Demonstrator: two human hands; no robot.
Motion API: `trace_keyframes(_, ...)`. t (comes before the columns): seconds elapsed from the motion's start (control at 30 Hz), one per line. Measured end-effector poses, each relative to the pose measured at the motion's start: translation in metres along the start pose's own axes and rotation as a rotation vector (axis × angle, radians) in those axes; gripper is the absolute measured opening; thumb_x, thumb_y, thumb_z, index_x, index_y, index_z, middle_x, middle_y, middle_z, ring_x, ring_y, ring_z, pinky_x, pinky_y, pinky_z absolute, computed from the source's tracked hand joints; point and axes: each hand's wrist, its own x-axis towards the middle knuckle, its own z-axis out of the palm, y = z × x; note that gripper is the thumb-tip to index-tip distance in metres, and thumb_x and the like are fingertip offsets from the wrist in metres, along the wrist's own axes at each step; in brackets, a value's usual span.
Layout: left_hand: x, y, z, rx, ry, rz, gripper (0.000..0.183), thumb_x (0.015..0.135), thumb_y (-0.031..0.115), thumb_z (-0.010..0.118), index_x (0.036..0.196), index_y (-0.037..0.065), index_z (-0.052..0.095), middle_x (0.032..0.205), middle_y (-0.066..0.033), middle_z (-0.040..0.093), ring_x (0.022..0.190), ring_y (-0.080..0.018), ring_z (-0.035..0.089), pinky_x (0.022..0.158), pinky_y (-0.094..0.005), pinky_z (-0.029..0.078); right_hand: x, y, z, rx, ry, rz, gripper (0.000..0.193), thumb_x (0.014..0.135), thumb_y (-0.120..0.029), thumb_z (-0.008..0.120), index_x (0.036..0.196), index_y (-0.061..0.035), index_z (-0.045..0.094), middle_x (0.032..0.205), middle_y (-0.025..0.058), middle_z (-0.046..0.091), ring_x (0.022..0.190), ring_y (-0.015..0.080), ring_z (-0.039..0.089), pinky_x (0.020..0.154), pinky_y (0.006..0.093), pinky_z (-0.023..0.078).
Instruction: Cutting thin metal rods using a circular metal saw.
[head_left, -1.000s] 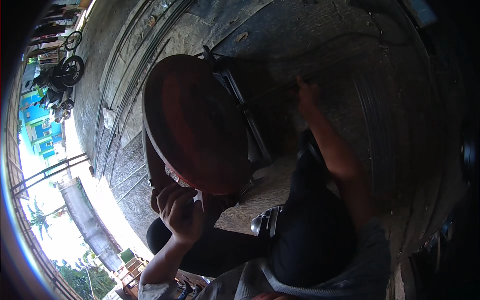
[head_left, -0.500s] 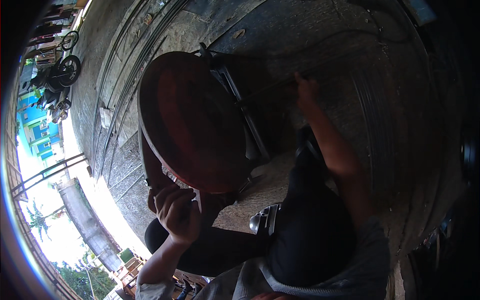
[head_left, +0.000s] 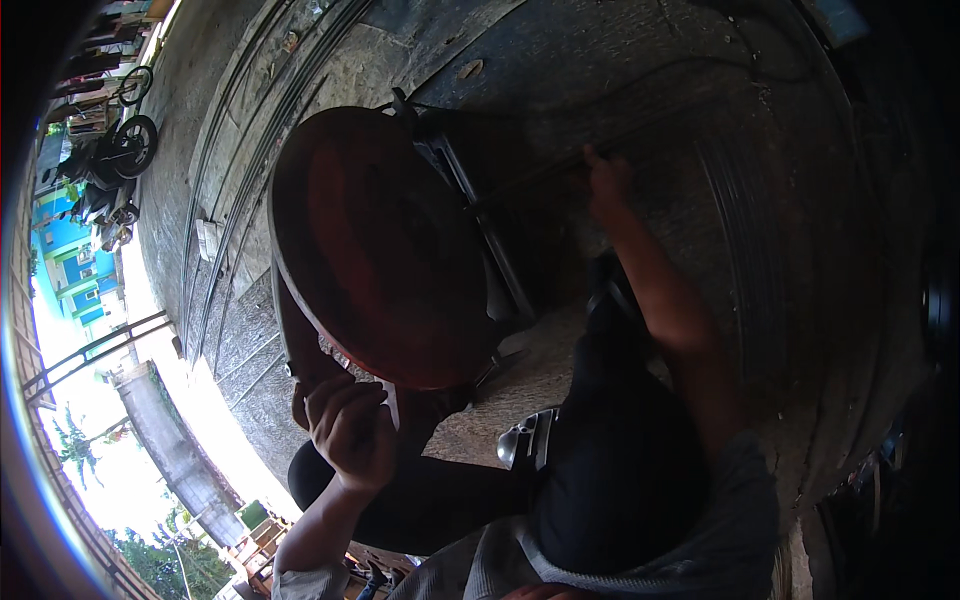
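A cut-off saw with a large round, dark red guard (head_left: 375,250) stands on the ground in front of me. My left hand (head_left: 350,430) is closed at the saw's near left side, its fingers curled round the handle (head_left: 312,365). To the right, my right hand (head_left: 608,187) grips a thin dark metal rod (head_left: 535,178) that runs left to the saw's base (head_left: 480,225). Deep shadow makes the rod's far part hard to see. The guard hides the cutting spot.
Long thin rods (head_left: 225,130) lie on the ground at the left, and another bundle (head_left: 735,230) lies at the right. A dark cable (head_left: 680,65) trails across the floor. Beside my knee is a shiny metal object (head_left: 517,440). Motorcycles (head_left: 110,170) stand far left.
The view has shifted very slightly, so the saw sits a little further left. Both hands keep nearly the same grip and place.
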Motion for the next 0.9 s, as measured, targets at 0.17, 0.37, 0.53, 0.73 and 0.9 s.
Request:
trace_keyframes(0.17, -0.007, -0.001, -0.009, 0.038, -0.003, -0.015, 0.014, 0.068, 0.004, 0.057, 0.08, 0.003, 0.064, 0.085, -0.0096, 0.065, 0.096, -0.0318, 0.057, 0.092, -0.0447, 0.039, 0.014, 0.035, 0.011, -0.057, 0.003, -0.05, 0.039, 0.081, -0.023, 0.071, 0.1, 0.0086, 0.061, 0.097, 0.0173, 0.064, 0.083, 0.0241, 0.06, 0.077, 0.0389, 0.046)
trace_keyframes(0.37, -0.002, 0.002, -0.005, 0.057, -0.033, 0.043, 0.014, 0.072, 0.007, 0.056, 0.083, 0.002, 0.064, 0.088, -0.0099, 0.065, 0.097, -0.0314, 0.056, 0.091, -0.0455, 0.039, 0.009, 0.02, 0.01, -0.211, 0.125, -0.145, 0.027, 0.083, -0.016, 0.068, 0.102, 0.002, 0.06, 0.092, 0.0098, 0.06, 0.081, 0.0216, 0.06, 0.064, 0.0364, 0.056)
trace_keyframes(0.53, -0.003, 0.001, -0.007, 0.075, -0.046, 0.048, 0.014, 0.075, 0.01, 0.056, 0.084, 0.002, 0.063, 0.088, -0.0104, 0.064, 0.097, -0.0323, 0.056, 0.09, -0.0449, 0.04, -0.01, -0.001, 0.012, 0.045, -0.023, 0.054, 0.024, 0.084, -0.014, 0.068, 0.099, 0.0019, 0.06, 0.09, 0.0098, 0.061, 0.076, 0.0196, 0.06, 0.059, 0.0351, 0.054)
trace_keyframes(0.73, -0.007, -0.004, -0.004, 0.014, -0.043, 0.009, 0.014, 0.074, 0.007, 0.055, 0.084, 0.001, 0.062, 0.088, -0.0124, 0.064, 0.094, -0.0345, 0.056, 0.088, -0.0443, 0.041, -0.02, -0.011, 0.013, 0.111, -0.039, 0.065, 0.02, 0.086, -0.013, 0.065, 0.099, 0.0017, 0.059, 0.09, 0.0091, 0.06, 0.075, 0.0191, 0.059, 0.06, 0.036, 0.055)
trace_keyframes(0.9, -0.014, -0.013, -0.003, 0.06, -0.054, 0.103, 0.014, 0.073, 0.006, 0.055, 0.085, 0.0, 0.061, 0.086, -0.0131, 0.064, 0.094, -0.0347, 0.056, 0.087, -0.0446, 0.041, -0.023, -0.014, 0.011, 0.1, -0.07, 0.065, 0.022, 0.088, -0.013, 0.063, 0.102, 0.0025, 0.059, 0.094, 0.01, 0.06, 0.08, 0.0199, 0.06, 0.064, 0.0378, 0.057)
